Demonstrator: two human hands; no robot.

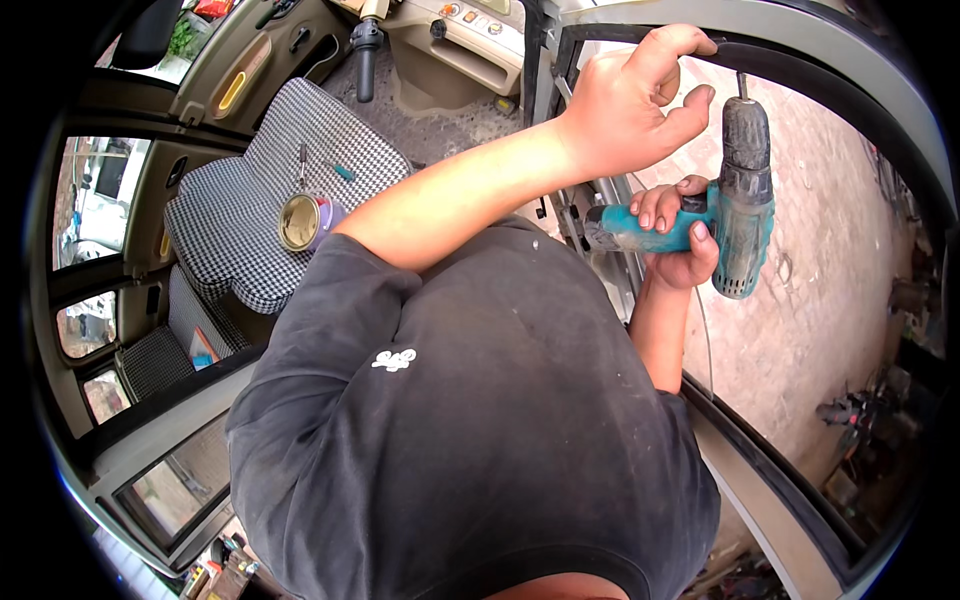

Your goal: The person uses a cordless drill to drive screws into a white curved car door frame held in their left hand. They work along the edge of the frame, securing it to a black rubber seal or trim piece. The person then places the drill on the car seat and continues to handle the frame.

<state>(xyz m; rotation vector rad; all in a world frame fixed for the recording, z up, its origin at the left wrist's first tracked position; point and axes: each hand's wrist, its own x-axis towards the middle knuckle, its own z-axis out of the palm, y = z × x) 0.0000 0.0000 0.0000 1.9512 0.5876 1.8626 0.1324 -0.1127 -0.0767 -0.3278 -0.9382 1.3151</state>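
Observation:
My right hand (680, 230) is wrapped round the handle of a worn teal and black cordless drill (745, 200). The drill's chuck and thin bit (742, 84) point away from me, and the bit's tip is close to the black rubber-edged frame (800, 65) of the vehicle's door window. My left arm reaches across my chest, so the left hand (640, 105) is just left of the bit. Its index finger and thumb are bent apart with a gap between them, the index fingertip against or close to the dark trim. The other left fingers are partly hidden.
On the left, a black-and-white checked seat (285, 150) bears an opened round can (300, 222), a screwdriver (302, 165) and a small teal-handled tool (340, 170). Beyond lie a beige dashboard (460, 50) and a black handlebar grip (365, 75). Paved ground (810, 300) shows through the window opening.

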